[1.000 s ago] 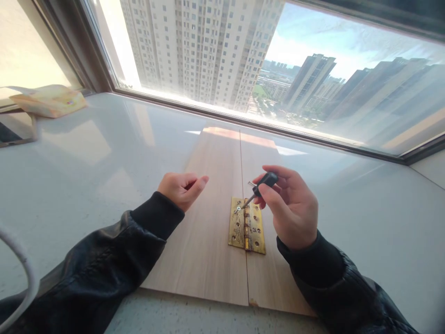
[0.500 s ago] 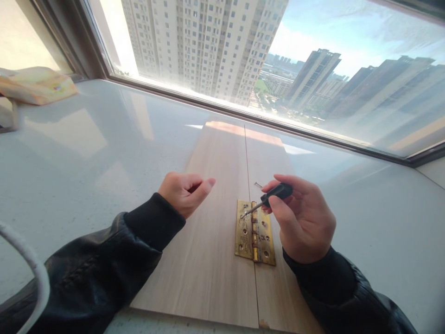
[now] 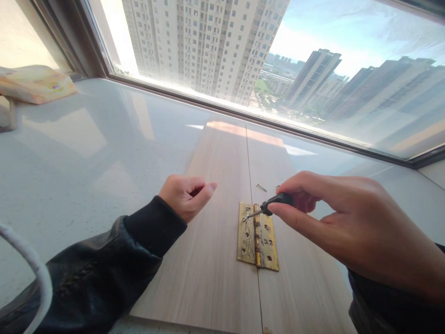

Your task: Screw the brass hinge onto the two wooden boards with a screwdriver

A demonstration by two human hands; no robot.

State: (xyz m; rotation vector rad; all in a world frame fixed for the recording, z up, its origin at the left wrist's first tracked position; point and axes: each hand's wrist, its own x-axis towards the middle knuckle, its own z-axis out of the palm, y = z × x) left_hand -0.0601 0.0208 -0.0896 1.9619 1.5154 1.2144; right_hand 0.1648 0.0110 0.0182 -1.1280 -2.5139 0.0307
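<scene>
A brass hinge [image 3: 257,241] lies opened flat across the seam between two pale wooden boards [image 3: 205,250]. My right hand [image 3: 333,218] pinches the black handle of a short screwdriver [image 3: 276,202] between thumb and fingers. The screwdriver slants down to the left, its tip at an upper hole of the hinge's left leaf. Over the left board, apart from the hinge, my left hand [image 3: 187,195] is curled closed; whatever its fingers may hold is hidden. Just above the hinge, a loose screw [image 3: 261,187] rests on the right board.
The boards lie on a white speckled sill [image 3: 104,171] below a large window with a dark frame [image 3: 215,109]. At the far left sits a crumpled yellowish packet [image 3: 41,83]. A white cable [image 3: 41,278] curves past my left sleeve.
My right hand has swung outward to the right and turned, still pinching the screwdriver, whose tip stays on the hinge's left leaf. The loose screw shows more fully. My left hand is nearly unchanged.
</scene>
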